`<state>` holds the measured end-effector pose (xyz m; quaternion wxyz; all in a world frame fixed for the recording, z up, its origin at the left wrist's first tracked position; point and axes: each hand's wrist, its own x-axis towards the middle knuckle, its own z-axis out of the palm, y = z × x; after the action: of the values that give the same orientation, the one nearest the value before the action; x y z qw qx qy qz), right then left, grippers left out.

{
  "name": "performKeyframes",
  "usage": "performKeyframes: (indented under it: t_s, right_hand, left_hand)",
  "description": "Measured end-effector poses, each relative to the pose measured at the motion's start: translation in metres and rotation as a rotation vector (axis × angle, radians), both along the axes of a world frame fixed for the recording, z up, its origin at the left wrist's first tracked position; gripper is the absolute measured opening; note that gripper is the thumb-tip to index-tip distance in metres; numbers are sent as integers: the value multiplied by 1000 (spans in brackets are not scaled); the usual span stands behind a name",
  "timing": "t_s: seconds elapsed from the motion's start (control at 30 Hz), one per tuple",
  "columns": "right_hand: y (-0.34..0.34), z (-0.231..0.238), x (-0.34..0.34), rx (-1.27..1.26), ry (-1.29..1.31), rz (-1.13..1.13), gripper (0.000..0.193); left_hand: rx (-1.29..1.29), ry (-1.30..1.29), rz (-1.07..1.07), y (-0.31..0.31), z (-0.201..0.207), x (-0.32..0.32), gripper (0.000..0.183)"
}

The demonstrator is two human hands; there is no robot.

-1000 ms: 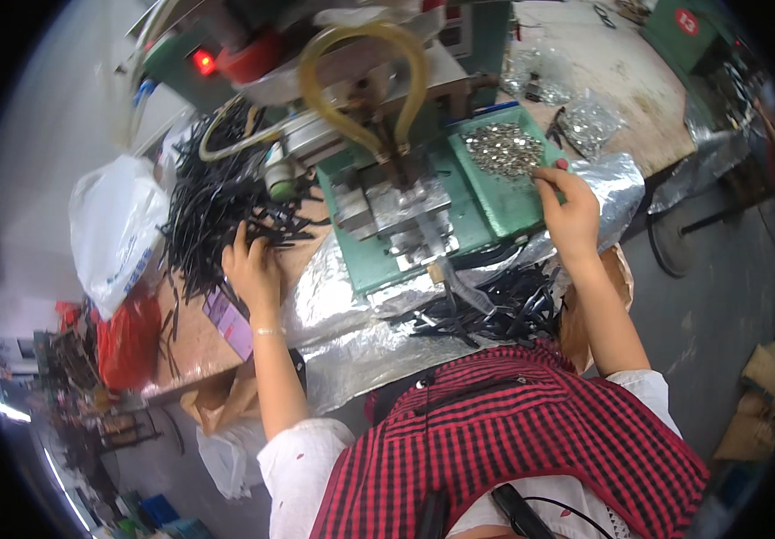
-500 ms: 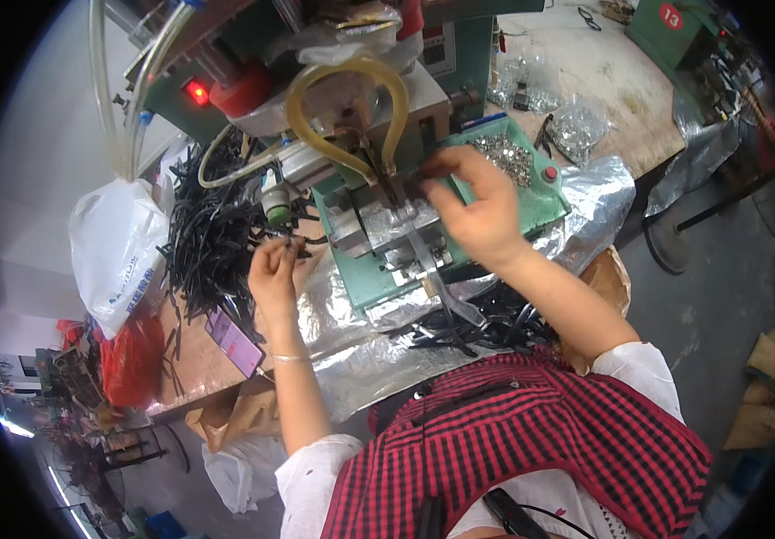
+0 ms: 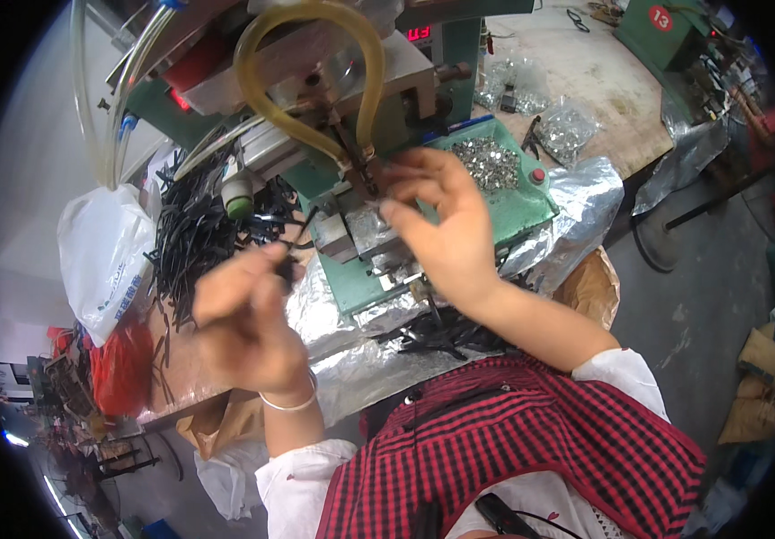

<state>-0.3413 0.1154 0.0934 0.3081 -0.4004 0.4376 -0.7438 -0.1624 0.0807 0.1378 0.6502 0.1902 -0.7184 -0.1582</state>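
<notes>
My left hand (image 3: 257, 319), blurred by motion, is left of the press with its fingers pinched together. A thin black strip (image 3: 306, 226) sticks out from its fingertips. My right hand (image 3: 450, 229) reaches to the tooling (image 3: 362, 175) of the green press, thumb and forefinger curled close together beside it. Whatever lies between those fingertips is too small or hidden to make out. Below the tooling sits a metal block (image 3: 371, 232) on the green base (image 3: 351, 292). A tangled heap of black strips (image 3: 191, 238) lies beyond my left hand.
Small shiny metal parts (image 3: 488, 162) fill a green tray (image 3: 540, 208) on the right, beside a red button (image 3: 537, 175). More black strips (image 3: 446, 331) lie before the press on silver foil (image 3: 351, 359). A white bag (image 3: 104, 260) hangs left. A yellowish hose (image 3: 374, 67) loops above.
The strip that stuck out of the press front is gone from there. My left hand has moved nearer and left. My right fingers have curled in at the tooling. The view has shifted.
</notes>
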Motion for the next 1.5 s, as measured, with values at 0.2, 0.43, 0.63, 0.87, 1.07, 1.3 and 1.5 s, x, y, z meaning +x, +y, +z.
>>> performKeyframes:
  t_s: [0.2, 0.43, 0.63, 0.87, 1.07, 1.3, 1.5]
  right_hand:
    - [17, 15, -35, 152, 308, 199, 59]
    - [8, -105, -160, 265, 415, -435, 42]
    - [42, -80, -136, 616, 827, -315, 18]
    - [32, -97, -132, 502, 1278, -486, 12]
    - [46, -81, -118, 667, 822, -503, 15]
    - [24, -78, -115, 483, 667, -421, 17]
    - [34, -90, -129, 397, 716, -425, 14]
  left_hand:
    - [-406, -541, -9, 15, -34, -29, 26]
    - [-517, -538, 7, 6, -51, -46, 23]
    - [-468, -551, -23, 7, -54, -42, 30]
    - [-119, -552, -75, 33, -57, -27, 43]
    - [-28, -477, 86, 65, -33, 54, 29]
    - [-78, -774, 592, -42, -29, 79, 25]
    - [80, -1053, 656, -123, -166, 117, 21]
